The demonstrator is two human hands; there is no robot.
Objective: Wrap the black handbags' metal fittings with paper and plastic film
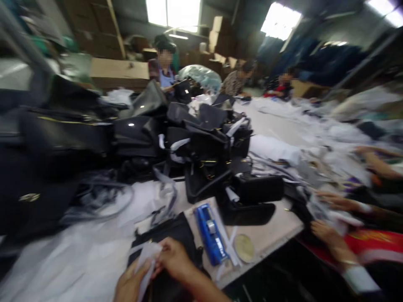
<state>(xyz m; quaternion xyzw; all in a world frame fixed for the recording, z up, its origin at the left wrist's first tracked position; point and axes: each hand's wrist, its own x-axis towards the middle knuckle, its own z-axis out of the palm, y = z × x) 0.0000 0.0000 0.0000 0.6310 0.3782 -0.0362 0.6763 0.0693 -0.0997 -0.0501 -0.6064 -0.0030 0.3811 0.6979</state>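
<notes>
A thin white sheet, like tissue paper (145,262), is held between my two hands over a black bag (181,228) that lies at the table's front edge. My left hand (129,283) pinches its lower left side. From the right, the fingers of my right hand (172,256) close on the upper edge of the sheet. The blur hides exactly how the fingertips grip. Just right of the bag is a blue tape dispenser (209,235), with white strips (231,247) beside it and a pale round roll of tape (244,248).
Black handbags (201,138) are piled across the table's middle and left. White wrapping (69,260) spreads at the front left. At right, a co-worker's hands (330,235) handle wrapped items near a red garment (374,245). Other people sit farther back, near stacked cardboard (119,71).
</notes>
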